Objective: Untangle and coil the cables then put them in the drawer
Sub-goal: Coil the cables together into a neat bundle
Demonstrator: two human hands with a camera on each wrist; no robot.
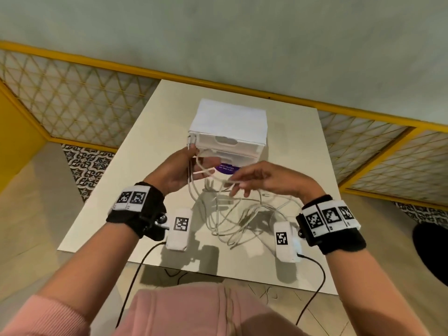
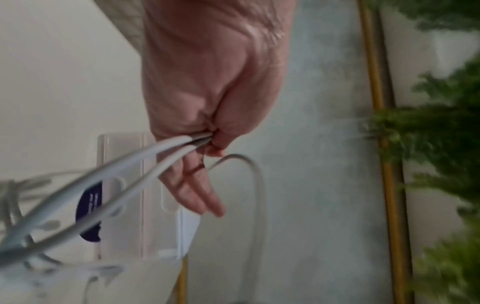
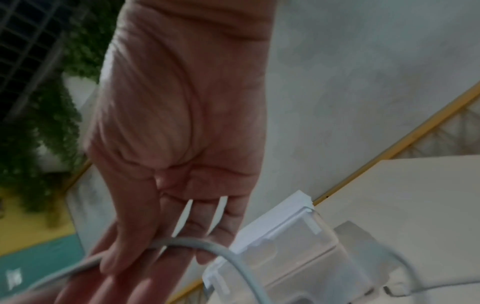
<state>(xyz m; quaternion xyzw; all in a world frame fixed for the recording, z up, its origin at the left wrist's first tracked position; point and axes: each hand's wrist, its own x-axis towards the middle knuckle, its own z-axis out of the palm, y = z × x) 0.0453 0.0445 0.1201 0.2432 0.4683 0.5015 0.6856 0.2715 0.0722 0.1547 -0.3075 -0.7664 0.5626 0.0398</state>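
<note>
The purple round label [image 1: 226,169] on the drawer unit [image 1: 229,132] carries white print too blurred to read.

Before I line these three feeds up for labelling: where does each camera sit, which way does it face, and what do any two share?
Head: worn on the head, looking forward and down at the table, drawer unit and cables; both forearms show.
Left wrist: looks along the left hand, which pinches cable strands.
Right wrist: looks along the right hand, a cable crossing its fingers.
Shared: all three show the drawer unit and cables.
</note>
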